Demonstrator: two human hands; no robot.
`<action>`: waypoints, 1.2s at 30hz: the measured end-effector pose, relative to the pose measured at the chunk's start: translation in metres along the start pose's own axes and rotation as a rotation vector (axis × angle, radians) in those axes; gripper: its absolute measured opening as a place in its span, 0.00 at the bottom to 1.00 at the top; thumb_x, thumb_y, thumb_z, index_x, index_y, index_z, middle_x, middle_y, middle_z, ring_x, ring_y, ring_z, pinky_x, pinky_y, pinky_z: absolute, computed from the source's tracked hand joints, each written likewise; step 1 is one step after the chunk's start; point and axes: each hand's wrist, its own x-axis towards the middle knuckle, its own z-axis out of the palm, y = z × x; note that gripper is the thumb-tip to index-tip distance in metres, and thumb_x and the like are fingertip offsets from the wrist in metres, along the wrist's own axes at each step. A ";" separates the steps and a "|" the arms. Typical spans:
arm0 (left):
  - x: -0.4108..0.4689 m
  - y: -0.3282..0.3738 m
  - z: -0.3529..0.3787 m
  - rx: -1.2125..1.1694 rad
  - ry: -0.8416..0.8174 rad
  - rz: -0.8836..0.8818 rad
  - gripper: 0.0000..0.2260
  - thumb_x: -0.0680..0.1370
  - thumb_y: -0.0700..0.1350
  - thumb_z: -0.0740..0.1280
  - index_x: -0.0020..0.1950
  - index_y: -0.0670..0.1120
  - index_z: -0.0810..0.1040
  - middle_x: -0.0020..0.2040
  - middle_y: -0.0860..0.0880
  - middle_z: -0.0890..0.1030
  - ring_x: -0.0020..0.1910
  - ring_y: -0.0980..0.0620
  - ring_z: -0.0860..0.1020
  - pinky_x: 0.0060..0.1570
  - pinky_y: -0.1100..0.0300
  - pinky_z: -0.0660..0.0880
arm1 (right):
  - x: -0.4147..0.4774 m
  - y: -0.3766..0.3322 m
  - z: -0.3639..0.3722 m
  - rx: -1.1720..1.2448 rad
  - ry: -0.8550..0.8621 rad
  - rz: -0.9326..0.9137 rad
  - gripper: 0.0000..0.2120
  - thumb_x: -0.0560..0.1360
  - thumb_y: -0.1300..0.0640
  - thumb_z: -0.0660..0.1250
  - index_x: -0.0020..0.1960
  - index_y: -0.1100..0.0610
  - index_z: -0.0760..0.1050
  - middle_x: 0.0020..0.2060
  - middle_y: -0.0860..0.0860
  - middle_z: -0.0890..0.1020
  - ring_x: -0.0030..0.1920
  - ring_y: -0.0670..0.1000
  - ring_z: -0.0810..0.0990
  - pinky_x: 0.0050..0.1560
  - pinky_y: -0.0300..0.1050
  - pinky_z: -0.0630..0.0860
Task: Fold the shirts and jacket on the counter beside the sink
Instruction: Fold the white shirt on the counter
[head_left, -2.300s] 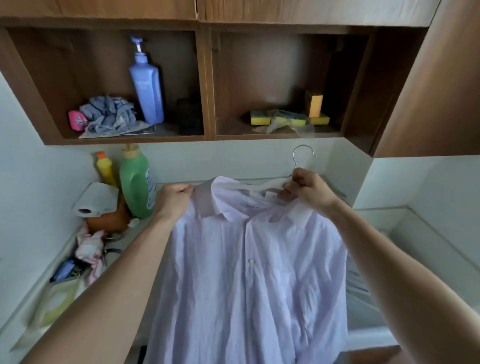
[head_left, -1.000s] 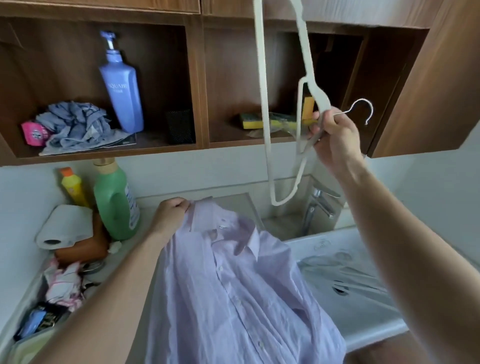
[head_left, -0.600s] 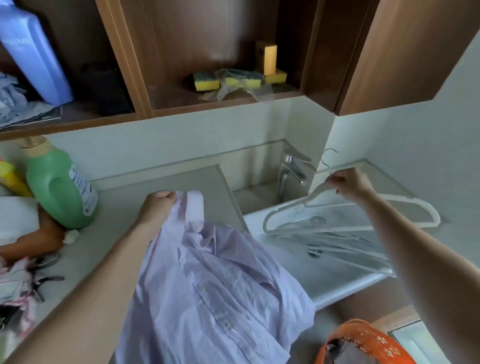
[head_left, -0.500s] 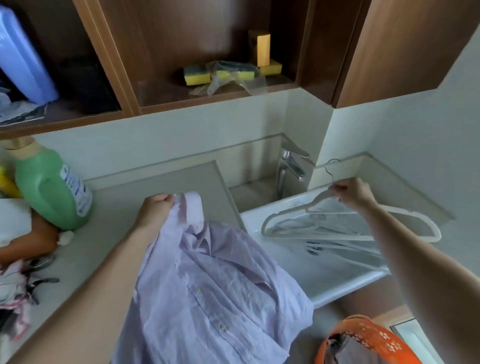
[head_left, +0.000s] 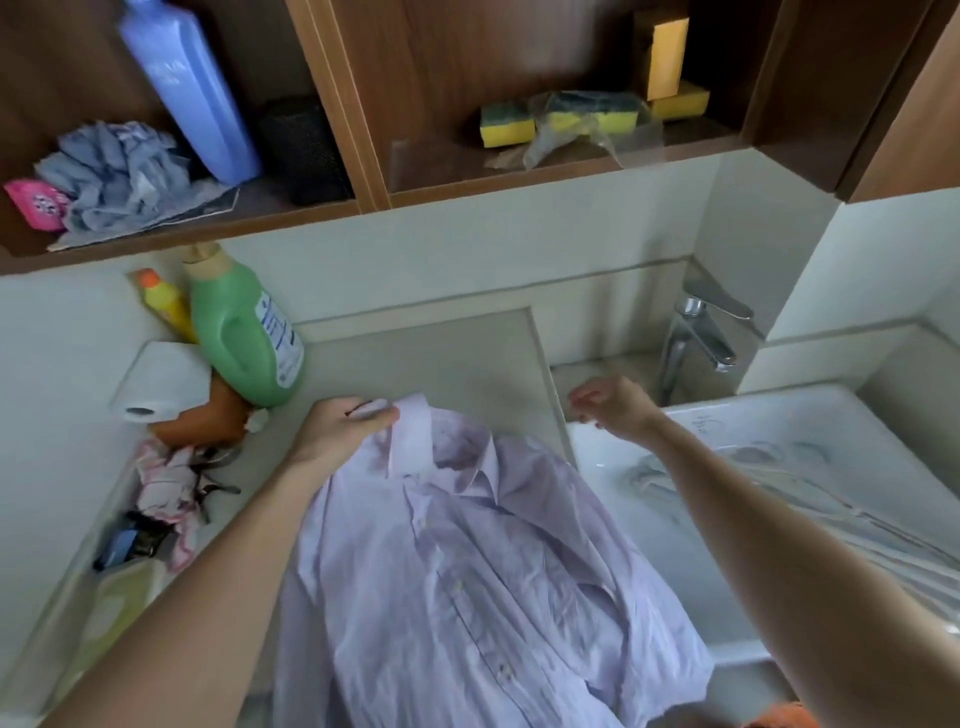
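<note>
The left hand (head_left: 340, 428) pinches the collar of the lilac shirt (head_left: 467, 582), which lies crumpled, buttons up, on the desk (head_left: 441, 358) and spills over its near edge. At about three o'clock from the collar, the right hand (head_left: 613, 405) hovers empty, fingers loosely curled, above the rim where desk meets sink (head_left: 779, 415). White hangers (head_left: 810, 499) lie in the sink, under the right forearm. A green bottle (head_left: 241, 332) stands at ten o'clock from the left hand, a tap (head_left: 696, 332) at one o'clock from the right.
</note>
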 end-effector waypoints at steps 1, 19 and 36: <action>-0.003 -0.004 -0.005 0.020 -0.024 0.014 0.11 0.75 0.42 0.74 0.38 0.38 0.78 0.37 0.51 0.74 0.40 0.55 0.69 0.40 0.61 0.64 | 0.003 -0.012 0.021 0.027 -0.069 -0.030 0.04 0.76 0.61 0.71 0.47 0.55 0.84 0.39 0.52 0.86 0.34 0.46 0.82 0.37 0.34 0.75; 0.026 -0.099 -0.102 0.542 0.198 -0.041 0.14 0.79 0.47 0.69 0.34 0.46 0.79 0.34 0.45 0.80 0.41 0.42 0.80 0.35 0.56 0.69 | 0.018 -0.129 0.114 0.335 -0.177 0.127 0.16 0.77 0.66 0.50 0.53 0.57 0.75 0.35 0.65 0.84 0.34 0.62 0.85 0.31 0.51 0.82; 0.191 -0.088 -0.053 0.022 0.296 -0.237 0.11 0.81 0.44 0.65 0.52 0.38 0.83 0.50 0.36 0.84 0.48 0.38 0.84 0.50 0.44 0.82 | 0.134 -0.149 0.094 0.054 0.005 -0.188 0.10 0.72 0.61 0.72 0.51 0.52 0.77 0.43 0.47 0.83 0.45 0.48 0.81 0.41 0.37 0.76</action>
